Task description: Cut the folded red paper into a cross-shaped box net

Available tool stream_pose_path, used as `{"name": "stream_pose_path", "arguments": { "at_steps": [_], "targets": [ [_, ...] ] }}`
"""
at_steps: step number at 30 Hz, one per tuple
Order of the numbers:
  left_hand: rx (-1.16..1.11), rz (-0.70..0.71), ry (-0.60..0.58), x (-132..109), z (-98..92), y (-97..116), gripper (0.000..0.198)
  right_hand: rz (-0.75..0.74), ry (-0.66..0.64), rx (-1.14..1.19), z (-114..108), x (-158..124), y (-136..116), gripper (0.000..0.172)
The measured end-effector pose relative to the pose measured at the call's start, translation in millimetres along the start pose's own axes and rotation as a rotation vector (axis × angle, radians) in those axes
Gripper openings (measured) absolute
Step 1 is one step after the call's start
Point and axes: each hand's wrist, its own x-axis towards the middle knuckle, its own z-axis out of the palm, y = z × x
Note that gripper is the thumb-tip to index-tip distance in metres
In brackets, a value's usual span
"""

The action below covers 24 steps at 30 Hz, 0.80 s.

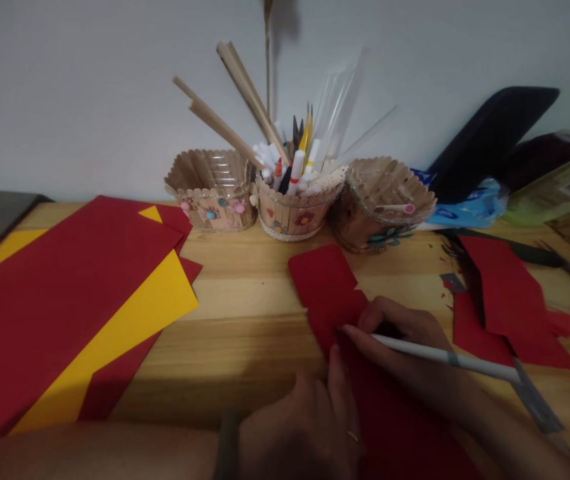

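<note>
A long red paper piece (332, 320) with a rounded, notched top end lies on the wooden table (235, 287). My right hand (409, 347) grips a white pen (445, 357) in a writing pinch, and the pen's point is on the red paper just below the notches. At the paper's left edge, my left hand (309, 420) rests with its index finger stretched up beside the pen's point; a ring is on one finger. Its other fingers are partly bent and lie in shadow, and nothing shows held in them.
Red sheets (79, 280) and yellow sheets (135, 320) overlap at the left. Three wooden baskets (297, 217) stand along the wall, the middle one full of pens and sticks. Red scraps (509, 293), a blue packet (469, 210) and a bottle (559, 180) are at the right.
</note>
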Motion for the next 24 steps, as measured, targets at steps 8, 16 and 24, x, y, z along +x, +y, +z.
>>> {"name": "stream_pose_path", "arguments": {
  "at_steps": [8, 16, 24],
  "targets": [
    [-0.004, -0.026, -0.017, -0.8, -0.9, 2.8, 0.03, -0.001, -0.035, -0.022, -1.0, 4.8, -0.2, 0.026],
    [0.002, -0.016, -0.017, -1.2, -0.1, 2.6, 0.032, -0.016, -0.054, -0.019, -2.8, 4.6, -2.7, 0.027],
    [-0.004, 0.023, -0.059, -1.8, -0.4, 0.3, 0.034, -0.006, 0.104, 0.041, -5.3, 2.7, -2.6, 0.027]
  ]
}}
